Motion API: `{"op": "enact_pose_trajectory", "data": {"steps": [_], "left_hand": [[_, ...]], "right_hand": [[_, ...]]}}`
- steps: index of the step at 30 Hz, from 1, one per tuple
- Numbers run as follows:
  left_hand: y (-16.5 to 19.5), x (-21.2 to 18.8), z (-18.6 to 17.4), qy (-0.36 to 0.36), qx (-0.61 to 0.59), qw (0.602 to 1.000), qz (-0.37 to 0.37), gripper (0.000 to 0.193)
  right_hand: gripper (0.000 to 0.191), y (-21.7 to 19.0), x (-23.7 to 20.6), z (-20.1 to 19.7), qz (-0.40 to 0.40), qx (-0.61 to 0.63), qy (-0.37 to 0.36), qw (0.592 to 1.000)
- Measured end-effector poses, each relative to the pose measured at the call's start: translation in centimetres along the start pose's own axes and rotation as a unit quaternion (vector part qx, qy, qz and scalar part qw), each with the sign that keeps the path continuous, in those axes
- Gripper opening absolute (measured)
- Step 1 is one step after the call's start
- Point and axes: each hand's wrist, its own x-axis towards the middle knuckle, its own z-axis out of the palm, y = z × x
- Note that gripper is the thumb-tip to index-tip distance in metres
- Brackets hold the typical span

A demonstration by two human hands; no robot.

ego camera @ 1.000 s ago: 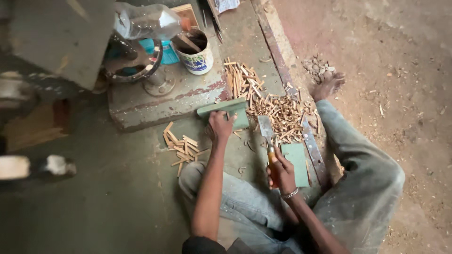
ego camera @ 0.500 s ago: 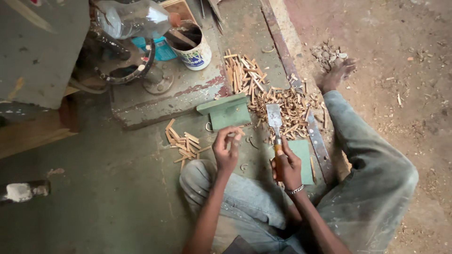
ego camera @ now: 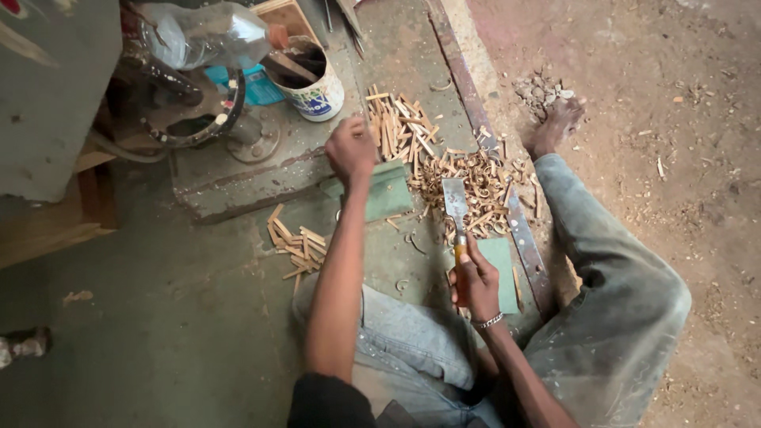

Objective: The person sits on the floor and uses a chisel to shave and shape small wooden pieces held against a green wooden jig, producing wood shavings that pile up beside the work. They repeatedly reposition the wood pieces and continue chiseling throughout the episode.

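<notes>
My left hand [ego camera: 351, 150] reaches forward over the green block [ego camera: 390, 192], close to the far heap of cut wooden sticks [ego camera: 400, 127]. Its fingers curl downward and I cannot tell whether they hold anything. My right hand [ego camera: 476, 281] grips the orange handle of a flat chisel [ego camera: 456, 204]. The blade points away from me into a heap of curled wood shavings [ego camera: 479, 184]. A second, smaller bundle of sticks [ego camera: 295, 242] lies on the floor to the left of my left forearm.
A long rusty metal bar [ego camera: 495, 158] runs along the right of the shavings, with my bare foot [ego camera: 555, 123] beyond it. A green pad [ego camera: 502, 273] lies by my right hand. A paint-stained tub [ego camera: 313, 83], a plastic bottle [ego camera: 202, 36] and a machine base [ego camera: 238, 170] stand at the back left.
My left hand pulled back from the green block toward the small stick bundle, then stretched forward to the far stick heap. My right hand kept hold of the chisel.
</notes>
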Motion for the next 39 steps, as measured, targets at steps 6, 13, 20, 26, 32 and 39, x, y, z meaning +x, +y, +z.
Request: {"op": "enact_pose_trajectory", "data": {"steps": [6,13,20,26,32,39], "left_hand": [[-11.1,-4.2,-7.9,-0.007,0.074,0.997,0.015,0.021],[-16.0,-10.0,-15.1,-0.187,0.269,0.943,-0.064,0.067],[-15.3,-10.2,-13.9,-0.236,0.266,0.934,0.029,0.015],[-14.7,-9.9,-13.9,-0.209,0.195,0.953,0.106,0.023],[-14.2,-9.6,-14.4,-0.204,0.039,0.978,-0.022,0.025],[-14.3,-10.2,-15.8,-0.218,-0.311,0.913,-0.146,0.041]], "right_hand": [[0.058,-0.8,-0.2,0.0,0.006,0.023,-0.003,1.000],[0.057,-1.0,-0.4,0.1,-0.005,0.019,0.000,1.000],[0.057,-0.8,-0.6,0.2,-0.019,0.009,-0.008,1.000],[0.058,0.4,0.2,-0.2,-0.024,0.009,-0.020,0.999],[0.055,1.7,1.4,-0.6,-0.121,-0.033,-0.006,0.992],[0.055,0.7,1.2,-0.6,-0.094,-0.044,0.004,0.995]]}}
